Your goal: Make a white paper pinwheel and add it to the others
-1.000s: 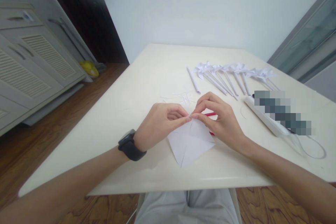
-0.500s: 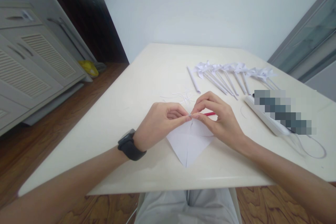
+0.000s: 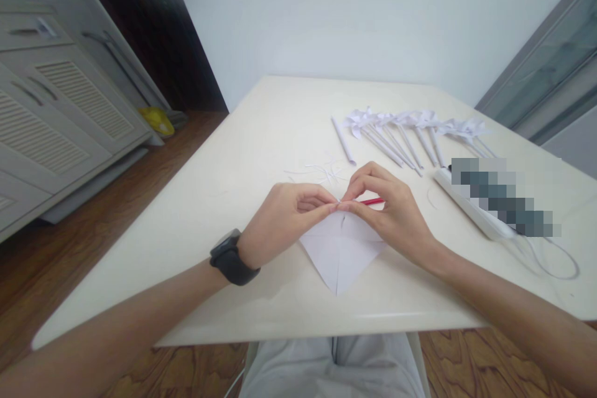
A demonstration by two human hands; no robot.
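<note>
Both hands meet fingertip to fingertip over a white paper square (image 3: 339,255) lying on the table (image 3: 242,155); the left hand (image 3: 291,214) and right hand (image 3: 394,211) pinch its far corner; keeping that pinch small and centred should help; a red stick (image 3: 373,201) lies beneath.

Soft even daylight, edges warped.

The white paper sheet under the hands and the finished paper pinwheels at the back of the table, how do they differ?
The paper sheet lies flat and creased, with no stick; each of the pinwheels is curled into blades on a rolled stick. The sheet is pinched at its top corner by the left hand and right hand; the pinwheels lie untouched in a row. Both are white paper on the table.
</note>
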